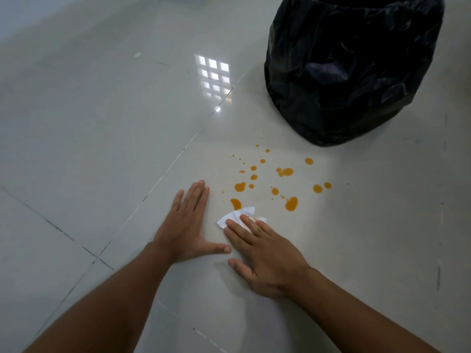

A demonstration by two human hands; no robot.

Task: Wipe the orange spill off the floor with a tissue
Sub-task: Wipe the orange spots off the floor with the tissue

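Observation:
Orange drops of the spill (285,171) are scattered over the glossy pale floor tiles (102,123), from the middle toward the right. A small white tissue (235,215) lies on the floor at the near edge of the spill, just below one drop. My right hand (265,253) presses flat on the tissue, fingers covering most of it. My left hand (187,225) rests palm down on the bare tile to the left of the tissue, fingers spread and holding nothing.
A bin lined with a black plastic bag (349,70) stands on the floor just beyond the spill at the upper right. Dark grout lines cross the tiles. A window reflection shines on the floor at the centre top.

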